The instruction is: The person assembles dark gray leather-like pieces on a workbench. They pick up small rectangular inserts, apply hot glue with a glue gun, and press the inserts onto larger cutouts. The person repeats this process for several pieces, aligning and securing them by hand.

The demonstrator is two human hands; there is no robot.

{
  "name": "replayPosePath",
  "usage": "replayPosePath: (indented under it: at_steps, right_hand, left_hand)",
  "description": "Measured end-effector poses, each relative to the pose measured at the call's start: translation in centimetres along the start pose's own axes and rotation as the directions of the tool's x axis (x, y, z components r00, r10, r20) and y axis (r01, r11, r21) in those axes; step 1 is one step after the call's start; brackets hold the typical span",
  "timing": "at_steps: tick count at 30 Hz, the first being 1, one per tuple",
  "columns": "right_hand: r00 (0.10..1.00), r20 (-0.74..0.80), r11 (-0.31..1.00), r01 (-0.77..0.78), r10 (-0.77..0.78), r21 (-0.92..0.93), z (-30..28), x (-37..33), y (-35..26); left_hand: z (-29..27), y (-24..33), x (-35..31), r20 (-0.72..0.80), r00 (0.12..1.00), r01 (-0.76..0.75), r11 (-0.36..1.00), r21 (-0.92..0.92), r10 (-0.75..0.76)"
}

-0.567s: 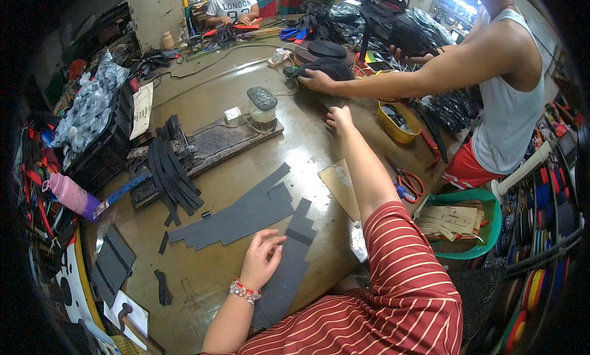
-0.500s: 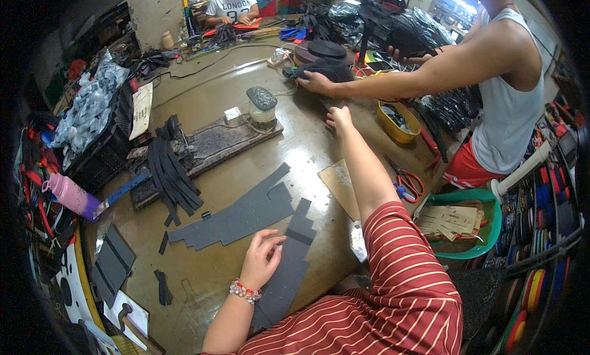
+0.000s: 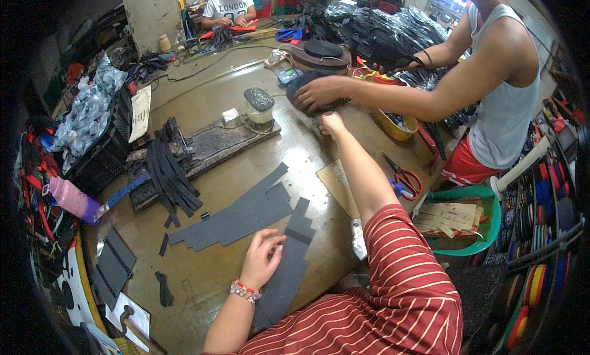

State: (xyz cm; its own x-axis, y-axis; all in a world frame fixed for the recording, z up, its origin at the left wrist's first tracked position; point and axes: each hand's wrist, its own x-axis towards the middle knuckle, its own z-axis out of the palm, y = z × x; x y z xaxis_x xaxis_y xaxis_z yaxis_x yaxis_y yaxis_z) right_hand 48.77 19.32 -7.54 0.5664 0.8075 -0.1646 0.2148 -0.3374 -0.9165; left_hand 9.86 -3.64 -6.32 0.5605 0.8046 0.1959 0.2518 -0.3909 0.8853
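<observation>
My left hand (image 3: 263,258), with a beaded bracelet at its wrist, rests fingers apart on a dark grey stepped sheet (image 3: 287,266). A second stepped sheet (image 3: 246,218) of the same grey lies just beyond it. My right arm stretches far across the table. At its end my right hand (image 3: 332,124) has its fingers drawn together beside a black bundle (image 3: 296,92); whatever they pinch is too small to make out. A co-worker's hand (image 3: 319,93) lies over that bundle, just past my fingers.
Black strips (image 3: 169,183) drape over a long board (image 3: 212,147) bearing a lidded jar (image 3: 260,114). Orange-handled scissors (image 3: 407,182), a yellow bowl (image 3: 399,134) and a green tub (image 3: 473,249) are on the right. A purple-pink bottle (image 3: 74,198) stands left. The co-worker leans in from the right.
My right hand has come slightly nearer and its fingers have closed. The co-worker's hand has shifted over the black bundle, and a small grey device shows beside it. My left hand has stayed put.
</observation>
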Motion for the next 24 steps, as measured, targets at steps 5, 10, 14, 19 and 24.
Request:
replayPosePath:
  at_steps: [5,10,14,19,24]
  right_hand:
    - [1.0,-0.002,0.999,-0.011,0.011,-0.046,0.5,-2.7,0.2]
    - [0.992,-0.101,0.996,0.072,-0.077,-0.059,0.8,-3.5,1.4]
    - [0.988,-0.087,0.985,0.115,-0.126,-0.125,0.7,-3.5,2.1]
    - [0.978,-0.087,0.952,0.162,-0.19,-0.259,0.3,-4.3,1.7]
    - [0.94,-0.198,0.899,0.182,-0.278,-0.398,-0.3,-5.2,1.2]
  left_hand:
    - [0.0,0.1,0.0,-0.001,1.0,-0.03,1.0,0.008,0.03]
    - [0.1,0.0,0.0,0.007,0.999,-0.033,0.999,0.013,0.033]
    - [0.1,-0.1,0.0,0.001,0.999,-0.043,0.999,0.023,0.043]
    - [0.1,-0.1,0.0,-0.007,0.999,-0.051,0.998,0.023,0.051]
    - [0.1,-0.2,0.0,-0.008,1.0,-0.03,0.999,0.017,0.03]
